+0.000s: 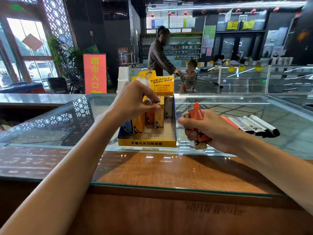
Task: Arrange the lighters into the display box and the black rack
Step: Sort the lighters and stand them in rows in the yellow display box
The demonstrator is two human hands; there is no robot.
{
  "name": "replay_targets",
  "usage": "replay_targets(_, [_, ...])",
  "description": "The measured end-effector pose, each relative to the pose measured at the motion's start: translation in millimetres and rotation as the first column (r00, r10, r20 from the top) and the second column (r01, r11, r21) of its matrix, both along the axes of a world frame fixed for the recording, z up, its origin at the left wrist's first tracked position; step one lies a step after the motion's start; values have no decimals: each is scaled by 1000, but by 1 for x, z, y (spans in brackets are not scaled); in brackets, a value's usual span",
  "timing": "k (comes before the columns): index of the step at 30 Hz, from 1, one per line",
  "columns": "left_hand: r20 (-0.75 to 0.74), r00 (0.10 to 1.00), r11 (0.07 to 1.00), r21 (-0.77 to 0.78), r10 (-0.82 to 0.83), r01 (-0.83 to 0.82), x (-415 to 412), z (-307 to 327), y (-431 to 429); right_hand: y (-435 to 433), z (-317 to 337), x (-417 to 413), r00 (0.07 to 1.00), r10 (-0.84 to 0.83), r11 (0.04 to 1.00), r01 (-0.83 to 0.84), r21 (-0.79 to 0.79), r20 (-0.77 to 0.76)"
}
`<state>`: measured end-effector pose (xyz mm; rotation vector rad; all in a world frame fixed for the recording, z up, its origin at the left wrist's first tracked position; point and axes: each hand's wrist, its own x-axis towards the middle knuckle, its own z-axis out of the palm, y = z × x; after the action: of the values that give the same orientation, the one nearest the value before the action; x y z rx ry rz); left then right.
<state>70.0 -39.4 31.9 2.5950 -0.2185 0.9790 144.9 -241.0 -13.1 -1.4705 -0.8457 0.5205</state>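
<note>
At frame centre the yellow display box (147, 143) stands on the glass table (50, 129), with several lighters upright inside it. The left grip (133, 100) pinches the top of a yellow lighter (159, 121) in the box, thumb and fingers curled. Just right of the box, the right grip (203, 126) wraps an orange lighter (196, 112), possibly with a second beneath it. Loose lighters (254, 125) lie at middle right.

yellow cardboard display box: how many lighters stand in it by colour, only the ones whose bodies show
dark blue plastic lighter: 1
yellow plastic lighters: 2
orange plastic lighter: 1
grey plastic lighter: 1
total: 5, back row partly hidden
</note>
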Motion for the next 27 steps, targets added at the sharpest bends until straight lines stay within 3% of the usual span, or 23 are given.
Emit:
replay_targets(9, [71,990,970,202,123,-135,5,-2,-2,-1,2,-6,994,107,994,-108,25,16])
replay_targets(13, [123,981,881,434,147,-187,5,-5,-4,-1,4,-8,993,111,994,-112,20,30])
replay_targets(15, [172,974,871,445,145,-208,3,-6,-6,-1,4,-9,992,119,992,-120,26,38])
replay_targets(17, [194,978,940,314,74,-133,0,-6,-14,0,4,-10,991,126,991,-128,31,54])
replay_targets(19, [154,984,991,115,-89,71,-3,-4,-25,1,4,-11,988,138,989,-141,34,73])
replay_targets(23, [-4,952,950,-61,-306,305,-3,-5,-43,2,2,-10,982,154,987,-159,35,112])
replay_targets(27, [6,913,883,-250,-408,397,-5,-1,-42,4,3,-9,988,134,991,-136,22,81])
